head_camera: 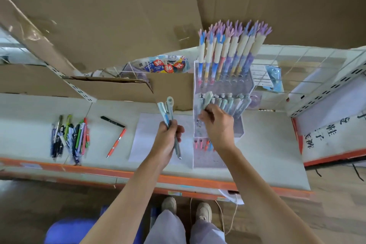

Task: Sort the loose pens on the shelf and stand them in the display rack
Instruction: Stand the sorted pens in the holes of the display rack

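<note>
Head view: left hand [167,136] fingers grip pastel pens [168,113]; right hand [216,123] fingers pinch mint pen [207,100] at display rack [245,83].

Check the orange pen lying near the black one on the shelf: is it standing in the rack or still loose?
Loose. The orange pen lies flat on the shelf, left of the display rack.

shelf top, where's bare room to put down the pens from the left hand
Bare shelf lies left of the loose pen pile, and right of the display rack up to the shelf's right end. The white paper sheet under the left hand is free too. It is crowded at the pile and by the orange pen.
</note>
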